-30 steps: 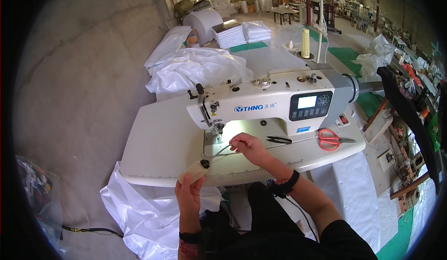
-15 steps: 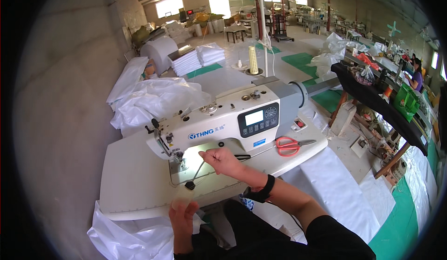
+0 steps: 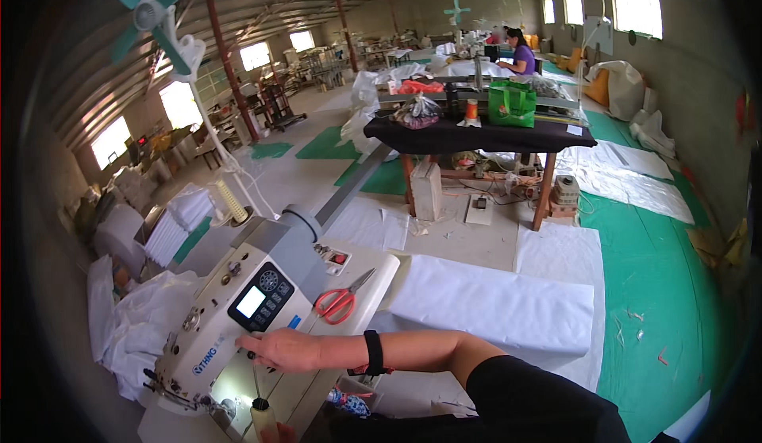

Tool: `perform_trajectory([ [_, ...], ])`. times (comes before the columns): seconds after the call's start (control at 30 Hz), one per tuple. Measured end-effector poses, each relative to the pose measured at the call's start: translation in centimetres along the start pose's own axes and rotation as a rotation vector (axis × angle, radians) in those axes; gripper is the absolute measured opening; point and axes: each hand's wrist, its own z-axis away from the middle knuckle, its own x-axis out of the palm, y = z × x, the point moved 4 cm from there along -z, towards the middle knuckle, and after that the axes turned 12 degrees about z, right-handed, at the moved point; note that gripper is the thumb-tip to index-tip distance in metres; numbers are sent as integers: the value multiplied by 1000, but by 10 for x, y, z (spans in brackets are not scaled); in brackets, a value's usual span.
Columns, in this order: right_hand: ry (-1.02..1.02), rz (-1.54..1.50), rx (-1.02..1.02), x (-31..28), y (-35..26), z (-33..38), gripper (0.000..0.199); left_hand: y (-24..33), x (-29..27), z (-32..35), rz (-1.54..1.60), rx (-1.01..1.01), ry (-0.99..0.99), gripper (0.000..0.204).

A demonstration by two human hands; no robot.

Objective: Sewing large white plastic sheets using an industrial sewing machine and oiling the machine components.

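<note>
The view swings rightward, so the sewing machine (image 3: 218, 308) shifts from the middle to 8 o'clock, its body slanting more steeply. The black-draped bench (image 3: 484, 135) moves from 3 o'clock to 2, and a large teal fan (image 3: 148, 14) appears at 10. The purple-clad co-worker (image 3: 521, 60), unseen at first, then near the right rim, now sits between 1 and 2. The right grip (image 3: 284, 350) rises to just under the display panel; the thin strand (image 3: 255, 383) stands more upright above the pale bottle (image 3: 263, 423). The lower edge now cuts off most of the left grip (image 3: 286, 433).
</note>
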Motion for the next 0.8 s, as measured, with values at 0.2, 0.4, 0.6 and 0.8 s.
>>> perform_trajectory([
  [0.2, -242, -474, 5, -11, 29, 15, 20, -19, -1, -15, 143, -137, -79, 30],
  [0.4, -343, -415, -79, -27, 48, 10, 13, -35, 4, -22, 275, -408, -156, 38],
  [0.6, -162, -446, 475, -73, 66, 5, 24, -58, 76, -22, 139, -381, -110, 28],
  [0.8, -153, -617, 785, -69, 63, 34, 39, -61, 116, -26, 88, -204, -271, 29],
])
